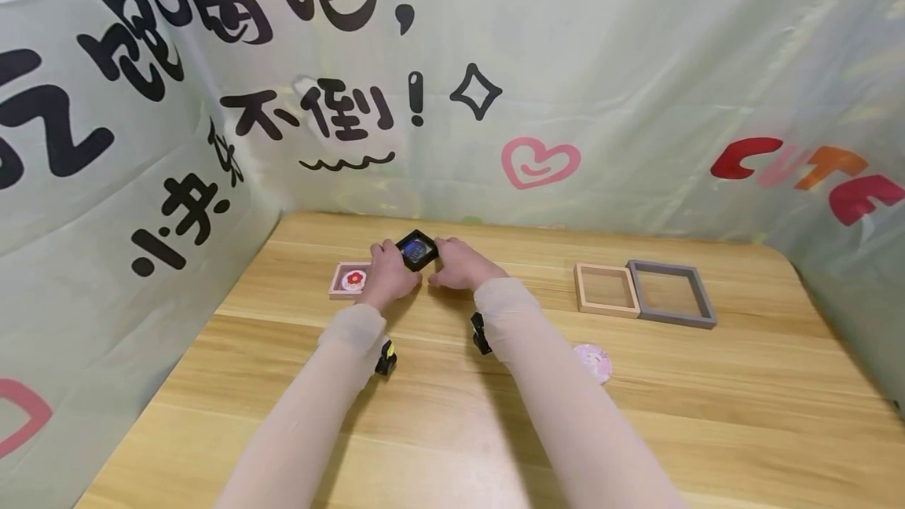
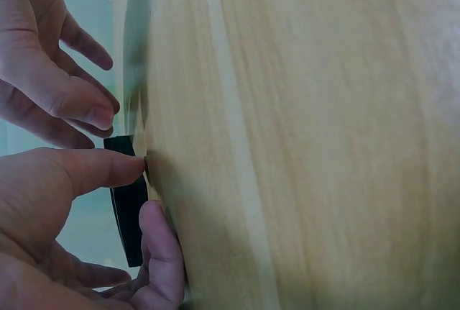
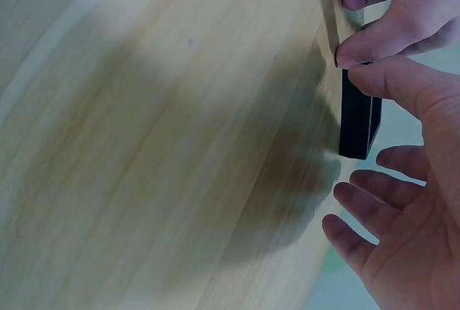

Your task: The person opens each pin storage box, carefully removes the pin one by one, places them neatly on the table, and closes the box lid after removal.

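In the head view a small black display frame (image 1: 427,261) with something blue (image 1: 415,250) inside is near the table's far edge, turned cornerwise. My left hand (image 1: 392,277) pinches its left side, the thumb lying along the black edge in the left wrist view. My right hand (image 1: 463,264) is at the opposite side. In the right wrist view its thumb (image 3: 388,83) meets or nearly meets the black edge, while the other fingers are spread and apart from it. A pink frame (image 1: 339,296) holding a round piece with a red flower (image 1: 353,280) lies left of my left hand, partly covered.
To the right, a beige frame (image 1: 608,311) and a larger grey frame (image 1: 679,322) lie side by side, touching. A round pink-and-white piece (image 1: 594,363) lies beside my right forearm. A printed cloth (image 1: 636,100) encloses the wooden table (image 1: 438,430) at the back and sides.
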